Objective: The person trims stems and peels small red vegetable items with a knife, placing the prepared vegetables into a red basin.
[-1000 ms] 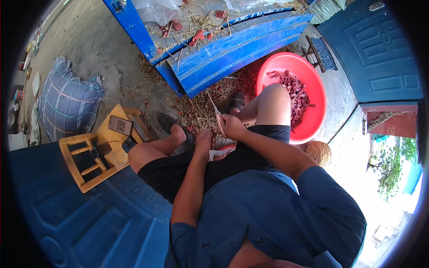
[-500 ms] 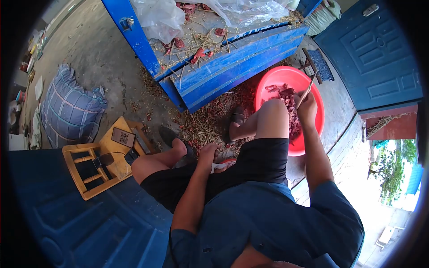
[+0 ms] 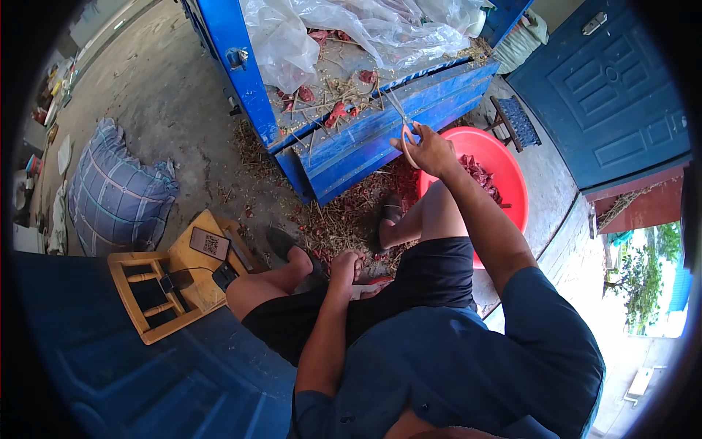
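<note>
My right hand (image 3: 433, 152) grips a pair of scissors (image 3: 406, 139) by the orange handles. The metal blades point up and away, over the dropped blue side panel (image 3: 395, 124) of a cart. Beside and partly beneath that forearm stands a pink-red basin (image 3: 512, 172) holding dark red dried pieces (image 3: 479, 174) that look like chili peppers. My left hand (image 3: 346, 268) is closed in front of my lap, above the littered floor; whatever it holds, if anything, is hidden.
Clear plastic sheeting (image 3: 351, 29), stalks and red dried peppers (image 3: 338, 114) lie on the cart bed. Stems litter the floor (image 3: 333, 227). A wooden chair (image 3: 190, 271) carrying a phone (image 3: 209, 244) and a plaid cushion (image 3: 117, 186) are at left; a small stool (image 3: 516, 121) stands behind the basin.
My right hand has moved from over the basin, leftward and away from me, bringing the scissors to the blue panel. My left hand stays closed near my lap. The whole view has shifted slightly.
</note>
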A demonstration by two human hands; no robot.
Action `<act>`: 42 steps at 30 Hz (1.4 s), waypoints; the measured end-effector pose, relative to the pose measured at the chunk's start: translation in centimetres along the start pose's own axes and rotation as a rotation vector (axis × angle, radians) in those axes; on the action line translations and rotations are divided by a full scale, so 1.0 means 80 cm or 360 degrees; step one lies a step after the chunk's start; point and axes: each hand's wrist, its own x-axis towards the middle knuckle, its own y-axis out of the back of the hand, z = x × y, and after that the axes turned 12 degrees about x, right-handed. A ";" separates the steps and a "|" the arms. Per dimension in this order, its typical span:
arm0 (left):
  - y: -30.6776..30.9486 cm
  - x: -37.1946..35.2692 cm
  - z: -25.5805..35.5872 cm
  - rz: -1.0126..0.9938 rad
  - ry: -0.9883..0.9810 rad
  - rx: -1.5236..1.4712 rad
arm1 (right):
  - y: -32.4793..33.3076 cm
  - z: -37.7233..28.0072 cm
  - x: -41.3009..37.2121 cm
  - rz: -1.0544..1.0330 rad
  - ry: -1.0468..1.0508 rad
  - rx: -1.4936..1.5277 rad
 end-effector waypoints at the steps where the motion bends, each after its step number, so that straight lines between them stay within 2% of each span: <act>1: 0.004 -0.002 0.003 0.0022 -0.0022 -0.0040 | -0.005 -0.006 0.011 0.0003 0.0001 -0.0007; 5: 0.012 -0.004 0.014 0.0066 0.0006 -0.0120 | -0.028 -0.004 0.070 -0.0018 -0.0019 -0.0021; 8: 0.009 0.001 0.014 -0.0028 -0.0066 -0.0161 | -0.043 0.017 0.105 -0.0100 -0.0004 -0.0083; 10: 0.004 0.002 0.018 -0.0077 -0.0108 -0.0210 | -0.040 0.015 0.110 -0.0417 0.0207 -0.0199; 13: 0.006 0.005 0.022 -0.0090 -0.0093 -0.0212 | -0.025 -0.004 0.076 -0.0390 0.0028 0.0040; 16: 0.005 0.002 0.028 -0.0096 -0.0098 -0.0271 | -0.028 0.008 0.090 -0.0531 0.0153 0.0068; 20: 0.002 -0.004 0.034 -0.0106 -0.0076 -0.0296 | -0.055 0.040 0.136 -0.0280 0.0119 -0.0083; 25: 0.006 -0.003 0.036 -0.0103 -0.0086 -0.0382 | -0.024 -0.028 0.128 -0.0287 -0.0125 -0.0068; 29: 0.012 0.000 0.033 -0.0131 -0.0106 -0.0417 | -0.010 -0.053 0.109 -0.0232 -0.0080 -0.0155; 31: 0.012 -0.001 0.036 -0.0116 -0.0123 -0.0426 | -0.010 -0.055 0.106 -0.0104 -0.0076 -0.0309; 35: 0.009 -0.004 0.040 -0.0098 -0.0104 -0.0394 | -0.001 -0.063 0.105 -0.0149 -0.0092 -0.0316; 37: 0.009 -0.002 0.040 -0.0116 -0.0089 -0.0400 | 0.008 -0.072 0.102 -0.0301 -0.0106 -0.0246; 42: 0.011 0.000 0.039 -0.0130 -0.0066 -0.0431 | 0.001 -0.065 0.117 -0.0316 -0.0101 -0.0136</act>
